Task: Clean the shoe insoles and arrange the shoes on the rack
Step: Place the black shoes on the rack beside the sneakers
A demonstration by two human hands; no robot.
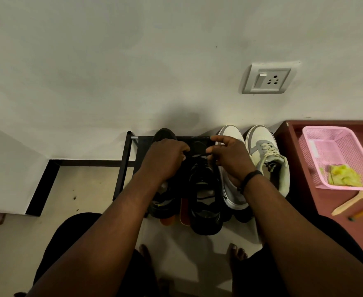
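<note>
A black shoe (205, 198) lies on the black rack (123, 159), toe toward the wall. My left hand (165, 159) and my right hand (232, 157) each pinch an end of its black lace (197, 155) over the front of the shoe. A second black shoe (163, 202) sits to its left, mostly hidden under my left forearm. Two white and grey sneakers (266, 151) stand to the right on the rack; the nearer one is partly covered by my right hand. Orange insoles (184, 213) stick out between the black shoes.
A maroon table (300, 168) at the right carries a pink basket (343, 151) with a yellow cloth (343, 176), and a wooden brush handle (352, 203). A wall socket (269, 79) is above. My bare feet (236, 254) stand on the tiled floor below the rack.
</note>
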